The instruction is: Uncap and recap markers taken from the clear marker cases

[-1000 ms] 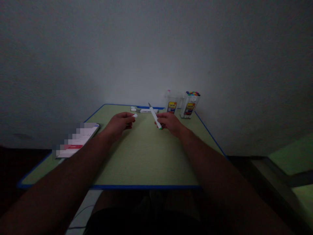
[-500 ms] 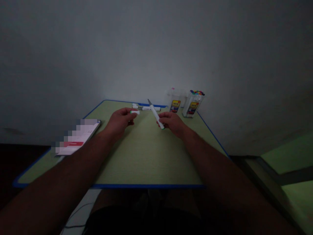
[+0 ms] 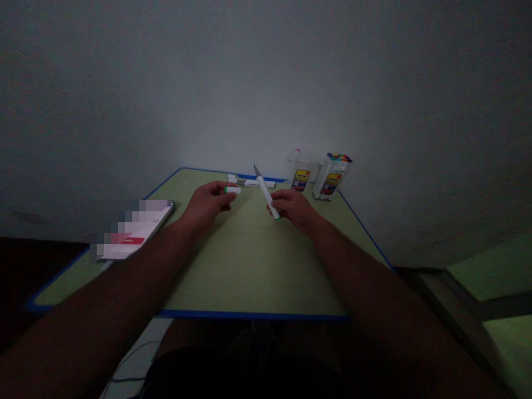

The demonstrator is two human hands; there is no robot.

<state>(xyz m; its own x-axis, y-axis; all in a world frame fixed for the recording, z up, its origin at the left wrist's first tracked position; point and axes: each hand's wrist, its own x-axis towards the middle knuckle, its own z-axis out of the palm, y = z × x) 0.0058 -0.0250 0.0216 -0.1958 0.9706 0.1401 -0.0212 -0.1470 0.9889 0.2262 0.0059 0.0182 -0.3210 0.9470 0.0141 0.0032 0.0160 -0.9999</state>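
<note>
My right hand (image 3: 294, 208) is closed round a white marker (image 3: 266, 192) with a green end, its uncovered tip pointing up and away towards the wall. My left hand (image 3: 208, 203) pinches the marker's small white cap (image 3: 232, 190) with a green band between thumb and fingers. Both hands hover over the far half of a pale green table (image 3: 245, 266) with a blue edge, a short gap between them.
Two clear marker boxes stand at the back right corner, one nearly empty (image 3: 300, 177), one full of coloured markers (image 3: 332, 176). Loose white markers (image 3: 251, 182) lie along the far edge. A white and red booklet (image 3: 133, 236) lies at the left edge. The wall rises directly behind.
The cap in my left hand has turned so its green band shows. Both hands stay almost where they were; my view has shifted slightly.
</note>
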